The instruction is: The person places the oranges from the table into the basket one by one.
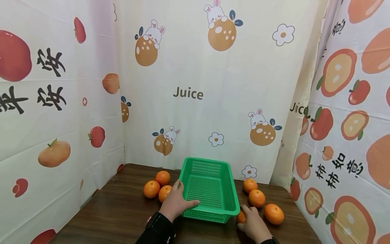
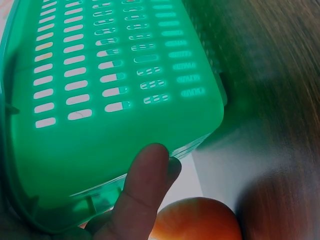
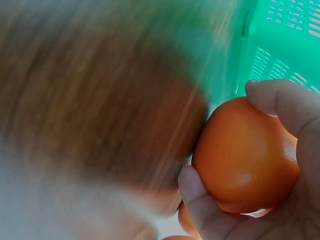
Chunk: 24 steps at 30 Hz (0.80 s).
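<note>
A green plastic basket (image 1: 205, 189) stands on the table, with slotted walls and a mesh floor. My left hand (image 1: 176, 204) holds its near left corner, thumb over the rim and fingers against the outer wall. To the right of the basket, my right hand (image 1: 253, 222) grips an orange (image 3: 245, 155) between thumb and fingers; in the head view the hand partly covers this fruit. Three more oranges lie beyond and beside that hand, the nearest orange (image 1: 274, 214) just to its right. An orange (image 1: 165, 194) by my left hand is partly hidden behind it.
Two other oranges, a nearer orange (image 1: 151, 189) and a farther orange (image 1: 163, 178), sit left of the basket. The brown wooden table (image 1: 115, 210) ends at a printed cloth backdrop (image 1: 195, 118), with more printed cloth on both sides.
</note>
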{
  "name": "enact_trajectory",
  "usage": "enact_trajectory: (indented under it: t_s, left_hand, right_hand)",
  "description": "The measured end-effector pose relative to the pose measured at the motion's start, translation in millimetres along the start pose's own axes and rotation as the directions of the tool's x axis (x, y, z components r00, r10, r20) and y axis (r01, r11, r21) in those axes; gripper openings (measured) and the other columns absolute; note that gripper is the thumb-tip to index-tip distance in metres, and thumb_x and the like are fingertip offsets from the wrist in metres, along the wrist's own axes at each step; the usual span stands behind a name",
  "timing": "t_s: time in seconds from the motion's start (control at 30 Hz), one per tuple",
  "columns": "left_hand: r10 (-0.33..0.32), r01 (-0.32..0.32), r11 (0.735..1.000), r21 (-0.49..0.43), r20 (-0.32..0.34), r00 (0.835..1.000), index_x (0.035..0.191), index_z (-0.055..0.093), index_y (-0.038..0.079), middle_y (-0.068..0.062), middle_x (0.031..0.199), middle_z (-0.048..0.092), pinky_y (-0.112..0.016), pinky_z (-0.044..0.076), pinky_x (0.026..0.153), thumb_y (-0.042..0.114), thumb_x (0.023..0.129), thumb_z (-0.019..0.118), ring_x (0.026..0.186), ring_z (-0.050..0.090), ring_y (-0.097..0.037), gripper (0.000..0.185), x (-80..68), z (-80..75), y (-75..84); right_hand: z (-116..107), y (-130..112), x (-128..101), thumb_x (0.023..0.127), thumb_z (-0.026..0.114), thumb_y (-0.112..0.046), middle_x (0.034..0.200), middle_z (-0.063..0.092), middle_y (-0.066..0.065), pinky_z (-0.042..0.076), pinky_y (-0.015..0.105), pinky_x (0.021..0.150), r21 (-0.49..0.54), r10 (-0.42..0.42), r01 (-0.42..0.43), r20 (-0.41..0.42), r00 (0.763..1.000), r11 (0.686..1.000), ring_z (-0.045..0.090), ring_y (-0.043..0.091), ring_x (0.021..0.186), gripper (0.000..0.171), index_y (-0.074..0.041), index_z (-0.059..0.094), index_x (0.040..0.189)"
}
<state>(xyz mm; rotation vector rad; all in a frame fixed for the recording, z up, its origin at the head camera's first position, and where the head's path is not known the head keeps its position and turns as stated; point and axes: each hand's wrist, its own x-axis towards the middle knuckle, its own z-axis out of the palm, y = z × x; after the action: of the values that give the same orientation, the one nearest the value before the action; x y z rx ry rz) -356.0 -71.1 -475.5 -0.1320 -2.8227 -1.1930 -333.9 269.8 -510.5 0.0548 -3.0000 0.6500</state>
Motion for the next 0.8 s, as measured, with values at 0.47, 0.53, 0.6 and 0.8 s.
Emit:
enact_trajectory:
  t_s: [0.47, 0.53, 0.6, 0.8]
  left_hand:
    - [-0.011, 0.011, 1.0, -0.016, 0.004, 1.0, 0.163, 0.039, -0.002, -0.018, 0.176, 0.023, -0.067, 0.043, 0.114, 0.08, 0.072, 0.081, 0.152, 0.042, -0.047, 0.13, -1.8, -0.3, 0.1]
    - [-0.012, 0.012, 1.0, -0.015, 0.006, 1.0, 0.163, 0.038, -0.002, -0.018, 0.176, 0.023, -0.066, 0.043, 0.114, 0.081, 0.072, 0.081, 0.152, 0.042, -0.046, 0.13, -1.5, 0.2, -0.9]
    - [-0.011, 0.011, 1.0, -0.014, 0.009, 1.0, 0.163, 0.038, -0.002, -0.019, 0.176, 0.023, -0.066, 0.043, 0.114, 0.081, 0.072, 0.081, 0.152, 0.042, -0.047, 0.13, -0.9, 0.4, -1.7]
    - [0.004, -0.003, 1.0, -0.012, 0.008, 1.0, 0.163, 0.038, -0.001, -0.019, 0.176, 0.023, -0.065, 0.044, 0.114, 0.082, 0.073, 0.08, 0.151, 0.043, -0.047, 0.129, 0.8, -0.3, -1.9]
  right_hand:
    - [-3.4, 2.8, -1.8, 0.076, 0.092, -0.022, 0.118, 0.058, 0.029, 0.057, 0.054, 0.08, 0.03, 0.0, 0.001, -0.036, 0.999, 1.0, 0.064, 0.032, 0.092, 0.068, -0.006, 0.065, 0.136]
    - [-3.8, 3.0, -1.8, 0.076, 0.092, -0.023, 0.118, 0.058, 0.03, 0.057, 0.055, 0.082, 0.037, 0.006, -0.004, -0.034, 0.999, 0.999, 0.064, 0.033, 0.093, 0.069, -0.005, 0.065, 0.137]
    - [-4.4, 2.5, -1.5, 0.077, 0.092, -0.024, 0.12, 0.058, 0.031, 0.057, 0.056, 0.083, 0.048, 0.024, -0.022, -0.025, 0.999, 0.999, 0.065, 0.034, 0.096, 0.07, -0.005, 0.064, 0.138]
    - [-7.5, 3.2, -0.9, 0.08, 0.09, -0.025, 0.122, 0.058, 0.032, 0.056, 0.057, 0.086, 0.07, 0.046, -0.044, -0.029, 0.999, 0.997, 0.066, 0.036, 0.099, 0.072, -0.003, 0.061, 0.142]
